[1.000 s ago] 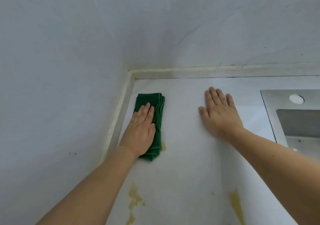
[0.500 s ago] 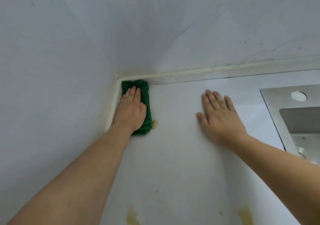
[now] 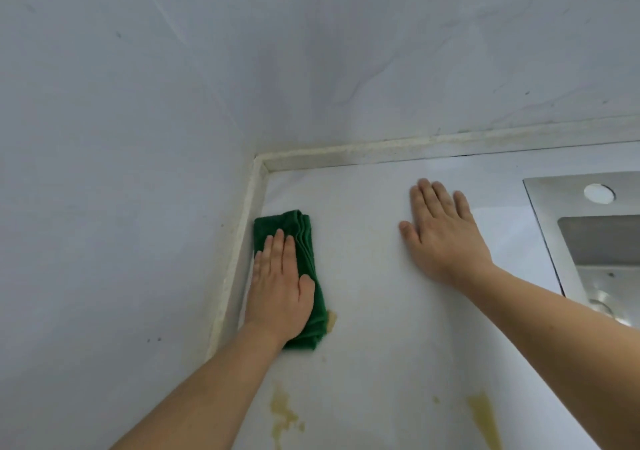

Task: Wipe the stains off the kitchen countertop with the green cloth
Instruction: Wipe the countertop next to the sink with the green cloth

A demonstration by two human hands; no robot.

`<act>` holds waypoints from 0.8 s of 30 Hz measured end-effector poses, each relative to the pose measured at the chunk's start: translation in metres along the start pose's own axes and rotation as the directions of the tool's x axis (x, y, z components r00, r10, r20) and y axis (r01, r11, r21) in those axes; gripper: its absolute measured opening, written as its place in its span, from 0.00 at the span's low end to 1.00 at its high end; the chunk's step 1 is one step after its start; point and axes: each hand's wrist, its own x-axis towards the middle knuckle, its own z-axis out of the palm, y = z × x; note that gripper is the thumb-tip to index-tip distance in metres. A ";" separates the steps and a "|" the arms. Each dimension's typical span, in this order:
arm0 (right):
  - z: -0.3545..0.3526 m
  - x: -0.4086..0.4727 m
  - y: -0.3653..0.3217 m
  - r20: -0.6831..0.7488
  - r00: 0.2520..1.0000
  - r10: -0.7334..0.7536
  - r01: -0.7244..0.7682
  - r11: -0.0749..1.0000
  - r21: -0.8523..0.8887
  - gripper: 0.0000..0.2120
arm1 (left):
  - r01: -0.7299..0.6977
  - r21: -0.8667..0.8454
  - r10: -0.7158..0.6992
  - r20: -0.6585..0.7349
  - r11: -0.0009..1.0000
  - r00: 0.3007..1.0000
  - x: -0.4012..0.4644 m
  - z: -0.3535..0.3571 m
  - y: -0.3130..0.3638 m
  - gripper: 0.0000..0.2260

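A folded green cloth (image 3: pixel 304 238) lies on the white countertop (image 3: pixel 374 311) beside the left upstand. My left hand (image 3: pixel 278 287) presses flat on it with straight fingers, covering most of its middle. A small yellowish smear (image 3: pixel 331 320) shows at the cloth's near right edge. My right hand (image 3: pixel 443 235) rests flat on the bare countertop to the right, fingers spread, holding nothing. Two yellow stains lie nearer to me: a left stain (image 3: pixel 282 411) and a right stain (image 3: pixel 485 418).
Grey walls meet in a corner behind a cream upstand (image 3: pixel 346 157) that borders the counter at the back and left. A steel sink (image 3: pixel 588 235) with a round tap hole (image 3: pixel 599 193) is set into the counter at the right.
My left hand has drawn the cloth back from the far corner toward me along the left upstand. The right hand has stayed in place.
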 end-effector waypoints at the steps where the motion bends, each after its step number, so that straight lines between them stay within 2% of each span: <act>1: 0.000 0.000 0.000 0.000 1.000 -0.002 0.002 1.000 -0.004 0.32 | 0.031 -0.018 -0.032 -0.021 0.999 0.999 0.010 -0.001 0.006 0.35; 4: 0.002 0.001 0.000 -0.018 1.000 0.000 0.000 1.000 -0.007 0.34 | 0.075 -0.021 -0.076 -0.062 0.997 0.995 0.046 -0.001 0.014 0.34; 11: 0.003 0.001 0.000 -0.019 1.000 0.000 0.000 1.000 0.007 0.32 | 0.019 0.053 -0.015 -0.072 0.998 0.997 0.111 -0.007 0.015 0.30; 14: 0.003 0.000 0.001 -0.030 1.000 -0.002 0.002 1.000 0.019 0.32 | -0.011 0.061 0.015 -0.063 0.998 0.998 0.089 -0.006 0.018 0.31; 20: 0.000 0.000 0.000 -0.018 1.000 0.004 -0.004 1.000 0.018 0.32 | -0.134 0.082 0.134 0.000 0.988 0.991 -0.009 0.007 -0.006 0.35; 24: 0.000 -0.001 -0.001 -0.017 1.000 0.012 -0.012 1.000 0.019 0.32 | -0.134 0.107 0.135 -0.005 0.985 0.991 -0.007 0.007 -0.013 0.35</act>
